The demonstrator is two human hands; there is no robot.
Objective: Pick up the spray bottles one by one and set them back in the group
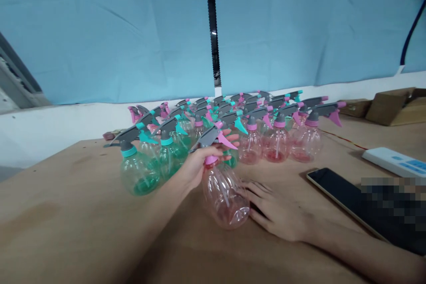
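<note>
A clear pink spray bottle [226,199] with a grey and pink trigger head is tilted in front of the others. My left hand [196,164] is around its neck, the thumb in front and the fingertips showing behind. My right hand [279,211] lies low over the table, its fingers stretched out toward the bottle's lower right side; the fingertips appear to touch it. Close behind stand green spray bottles [141,175] with turquoise triggers on the left and pink spray bottles [276,146] on the right. The held bottle partly hides some of them.
Several more spray bottles crowd the back of the wooden table [66,213]. At right lie a dark phone [342,195] and a white device with blue markings [396,162]. Cardboard boxes [392,106] sit at the back right. Blue sheeting [133,31] covers the wall behind.
</note>
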